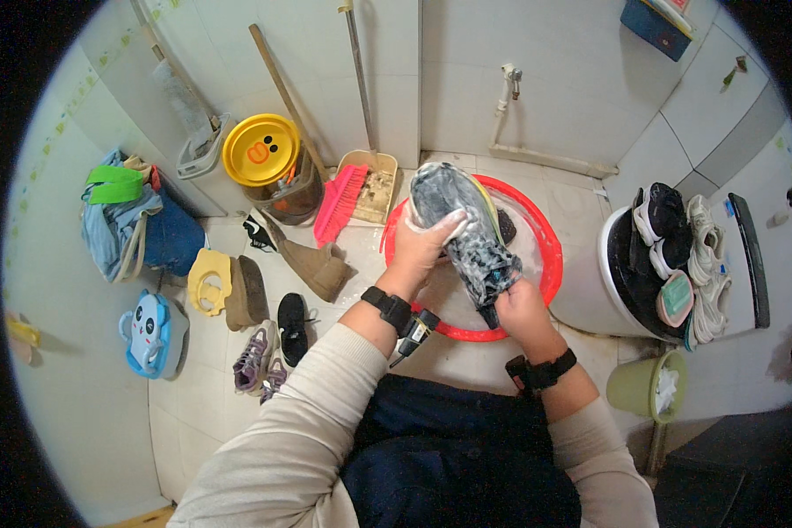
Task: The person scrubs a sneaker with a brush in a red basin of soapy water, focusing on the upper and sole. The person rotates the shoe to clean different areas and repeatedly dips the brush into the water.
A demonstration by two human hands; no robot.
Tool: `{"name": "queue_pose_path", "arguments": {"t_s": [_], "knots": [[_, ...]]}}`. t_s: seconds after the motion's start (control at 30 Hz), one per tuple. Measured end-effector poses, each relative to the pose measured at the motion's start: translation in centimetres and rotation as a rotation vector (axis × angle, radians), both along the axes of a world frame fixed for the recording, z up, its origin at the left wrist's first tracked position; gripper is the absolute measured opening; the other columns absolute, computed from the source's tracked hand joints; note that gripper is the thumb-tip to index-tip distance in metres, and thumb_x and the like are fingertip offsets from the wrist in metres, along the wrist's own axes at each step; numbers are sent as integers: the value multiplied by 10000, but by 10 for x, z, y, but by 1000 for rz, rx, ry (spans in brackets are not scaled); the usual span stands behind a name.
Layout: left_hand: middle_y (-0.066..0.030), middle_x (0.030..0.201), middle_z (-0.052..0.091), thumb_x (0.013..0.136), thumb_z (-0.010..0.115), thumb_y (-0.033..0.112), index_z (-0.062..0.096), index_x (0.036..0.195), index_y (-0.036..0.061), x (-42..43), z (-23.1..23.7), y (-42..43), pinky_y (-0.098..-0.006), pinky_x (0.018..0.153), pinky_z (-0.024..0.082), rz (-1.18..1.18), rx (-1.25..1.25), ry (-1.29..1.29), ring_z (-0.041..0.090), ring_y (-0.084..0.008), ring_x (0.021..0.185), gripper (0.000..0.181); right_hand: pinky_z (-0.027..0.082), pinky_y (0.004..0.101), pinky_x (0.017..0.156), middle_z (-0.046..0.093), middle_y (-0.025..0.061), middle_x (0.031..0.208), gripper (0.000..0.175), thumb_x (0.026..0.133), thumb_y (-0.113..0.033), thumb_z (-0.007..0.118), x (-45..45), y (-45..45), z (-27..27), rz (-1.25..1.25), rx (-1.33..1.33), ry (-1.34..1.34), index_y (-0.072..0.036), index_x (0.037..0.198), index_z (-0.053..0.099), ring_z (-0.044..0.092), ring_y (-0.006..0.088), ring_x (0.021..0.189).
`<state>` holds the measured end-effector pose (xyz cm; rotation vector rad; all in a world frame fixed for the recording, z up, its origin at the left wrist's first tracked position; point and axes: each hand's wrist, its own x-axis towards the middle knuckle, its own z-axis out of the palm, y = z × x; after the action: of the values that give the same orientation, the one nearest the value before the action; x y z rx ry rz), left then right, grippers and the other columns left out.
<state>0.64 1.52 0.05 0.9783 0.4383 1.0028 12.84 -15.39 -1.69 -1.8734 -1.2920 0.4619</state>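
Note:
A dark sneaker [459,218] coated in white soap suds is held up over a red-rimmed plastic basin [546,290]. My left hand [422,241] grips the sneaker's side near its middle, with suds on the thumb and fingers. At the ankle end, my right hand [525,310] holds the shoe by its opening; its fingers are mostly hidden. The toe end points away from me. Whitish, soapy water [531,247] shows in the basin. A dark object [505,226] lies in it behind the sneaker, too hidden to identify.
Shoes [663,224] and a soap dish [675,298] rest on the toilet lid at right, above a wastebasket [640,386]. A black sneaker [293,330] and brown boots [313,264] stand left, near a pink broom [340,204], dustpan [373,181] and yellow-lidded bucket [262,150].

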Motion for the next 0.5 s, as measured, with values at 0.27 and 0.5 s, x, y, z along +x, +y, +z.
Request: {"name": "queue_pose_path", "arguments": {"t_s": [0.27, 0.5], "knots": [[-48, 1004, 717, 911, 754, 151, 683, 1100, 2, -4, -3, 20, -296, 764, 548, 296, -335, -42, 678, -145, 843, 252, 498, 571, 689, 644, 292, 807, 170, 909, -162, 600, 6, -6, 18, 155, -101, -264, 5, 932, 612, 630, 490, 780], [-66, 1043, 696, 962, 701, 217, 650, 1167, 7, -3, -15, 31, -329, 789, 553, 287, -343, -69, 664, -165, 896, 298, 480, 417, 627, 604, 221, 731, 200, 961, -164, 605, -7, -2, 12, 90, -53, -44, 13, 871, 585, 611, 324, 669]]}}
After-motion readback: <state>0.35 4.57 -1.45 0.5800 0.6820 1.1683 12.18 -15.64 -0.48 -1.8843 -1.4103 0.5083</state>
